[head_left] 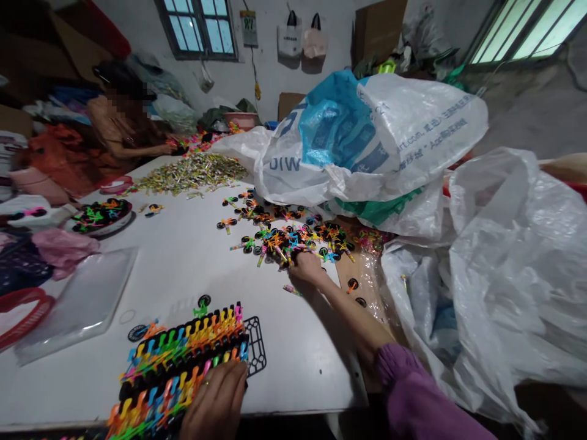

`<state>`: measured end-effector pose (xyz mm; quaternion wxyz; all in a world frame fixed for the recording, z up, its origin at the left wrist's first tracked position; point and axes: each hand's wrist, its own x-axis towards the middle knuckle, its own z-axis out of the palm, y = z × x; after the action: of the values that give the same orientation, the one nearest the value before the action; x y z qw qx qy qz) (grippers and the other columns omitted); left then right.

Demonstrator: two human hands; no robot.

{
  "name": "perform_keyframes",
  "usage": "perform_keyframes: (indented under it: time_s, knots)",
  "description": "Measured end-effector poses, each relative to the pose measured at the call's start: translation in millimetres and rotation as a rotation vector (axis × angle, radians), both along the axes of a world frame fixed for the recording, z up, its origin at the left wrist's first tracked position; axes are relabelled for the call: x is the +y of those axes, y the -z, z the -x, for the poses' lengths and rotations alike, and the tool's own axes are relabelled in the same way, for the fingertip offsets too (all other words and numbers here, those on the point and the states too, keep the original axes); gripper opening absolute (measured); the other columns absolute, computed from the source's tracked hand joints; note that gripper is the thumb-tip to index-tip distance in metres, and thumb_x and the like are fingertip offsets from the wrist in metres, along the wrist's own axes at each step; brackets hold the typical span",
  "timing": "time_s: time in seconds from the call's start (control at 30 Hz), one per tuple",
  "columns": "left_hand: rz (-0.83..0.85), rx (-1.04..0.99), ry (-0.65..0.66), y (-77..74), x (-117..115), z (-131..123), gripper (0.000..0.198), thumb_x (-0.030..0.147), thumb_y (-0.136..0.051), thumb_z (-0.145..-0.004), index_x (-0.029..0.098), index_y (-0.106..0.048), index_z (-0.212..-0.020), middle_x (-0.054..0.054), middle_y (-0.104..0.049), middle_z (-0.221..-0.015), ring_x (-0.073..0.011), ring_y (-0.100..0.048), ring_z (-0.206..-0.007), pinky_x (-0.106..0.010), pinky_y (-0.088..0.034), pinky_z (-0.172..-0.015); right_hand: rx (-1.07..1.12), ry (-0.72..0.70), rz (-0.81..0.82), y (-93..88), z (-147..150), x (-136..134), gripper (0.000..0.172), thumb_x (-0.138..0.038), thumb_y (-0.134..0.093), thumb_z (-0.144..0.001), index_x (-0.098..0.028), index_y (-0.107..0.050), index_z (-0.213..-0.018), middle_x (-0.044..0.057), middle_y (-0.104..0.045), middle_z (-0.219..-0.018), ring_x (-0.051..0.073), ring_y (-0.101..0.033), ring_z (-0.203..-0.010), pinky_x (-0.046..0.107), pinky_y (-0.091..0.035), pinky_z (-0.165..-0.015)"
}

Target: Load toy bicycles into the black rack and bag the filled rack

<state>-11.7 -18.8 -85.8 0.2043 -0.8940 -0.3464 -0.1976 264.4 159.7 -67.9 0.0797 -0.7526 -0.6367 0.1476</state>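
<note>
My left hand (216, 397) lies with its fingers stretched over the near end of tightly lined-up toy bicycles (183, 342) in many colours. These stand in two rows at the front of the white table, and a black plastic grid (257, 345) sticks out at their right end. My right hand (306, 269) reaches forward to the edge of a loose pile of toy bicycles (293, 238); its fingertips are hidden there, so any hold is unclear. One small printed tube (292, 290) lies just below that hand. A green toy bicycle (202, 305) and an orange one (147, 331) lie behind the rows.
A large white woven sack (413, 128) leans over the pile, with clear plastic bags (504, 263) at right. Small tubes (197, 174) are heaped at the back. Left are a bowl of toy parts (103, 217) and plastic sheets (82, 299). A co-worker (128, 122) sits back left.
</note>
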Motion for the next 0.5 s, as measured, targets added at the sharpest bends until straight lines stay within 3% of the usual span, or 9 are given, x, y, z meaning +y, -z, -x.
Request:
perform_keyframes:
  time_s: [0.1, 0.2, 0.3, 0.43, 0.5]
  knots:
    - [-0.002, -0.045, -0.023, -6.3, -0.8, -6.8, 0.031, 0.009, -0.034, -0.087, 0.018, -0.062, -0.098, -0.003, -0.066, -0.096, -0.0190, -0.060, -0.092, -0.032, -0.044, -0.083, 0.347, 0.089, 0.042, -17.1, -14.4, 18.1, 0.023, -0.038, -0.061, -0.071, -0.015, -0.062, -0.067, 0.004, -0.061, -0.062, 0.015, -0.055, -0.058, 0.023, -0.038, -0.052]
    - [0.066, -0.146, -0.084, -12.1, -1.3, -15.1, 0.026, 0.009, -0.039, -0.088, 0.017, -0.061, -0.096, -0.004, -0.067, -0.093, -0.0183, -0.060, -0.091, -0.033, -0.043, -0.086, 0.625, 0.124, 0.076, -23.8, -24.0, 12.8, 0.032, -0.042, -0.054, -0.076, -0.016, -0.056, -0.058, -0.001, -0.050, -0.047, 0.009, -0.041, -0.042, 0.021, -0.030, -0.041]
    - [0.121, -0.232, -0.077, -16.1, -1.3, -20.4, 0.021, 0.011, -0.041, -0.089, 0.016, -0.060, -0.096, -0.005, -0.067, -0.090, -0.0169, -0.061, -0.088, -0.031, -0.044, -0.085, 0.829, 0.083, 0.145, -14.4, -14.8, -17.8, 0.034, -0.041, -0.050, -0.080, -0.015, -0.053, -0.059, -0.002, -0.049, -0.047, 0.007, -0.035, -0.038, 0.020, -0.027, -0.038]
    - [0.155, -0.247, -0.087, -18.4, -3.2, -20.3, 0.021, 0.013, -0.040, -0.089, 0.016, -0.060, -0.095, -0.004, -0.066, -0.088, -0.0169, -0.061, -0.086, -0.030, -0.044, -0.084, 1.266, -0.065, 0.245, 10.7, 15.4, -64.5, 0.032, -0.046, -0.058, -0.075, -0.014, -0.055, -0.068, -0.001, -0.055, -0.055, 0.006, -0.039, -0.040, 0.017, -0.030, -0.038]
    - [0.159, -0.227, -0.085, -18.9, -5.2, -18.6, 0.021, 0.014, -0.040, -0.089, 0.016, -0.059, -0.095, -0.004, -0.066, -0.088, -0.0171, -0.060, -0.085, -0.030, -0.044, -0.084, 1.337, -0.076, 0.263, 20.7, 27.1, -77.2, 0.035, -0.049, -0.060, -0.072, -0.014, -0.054, -0.071, -0.001, -0.056, -0.056, 0.006, -0.043, -0.040, 0.017, -0.032, -0.039]
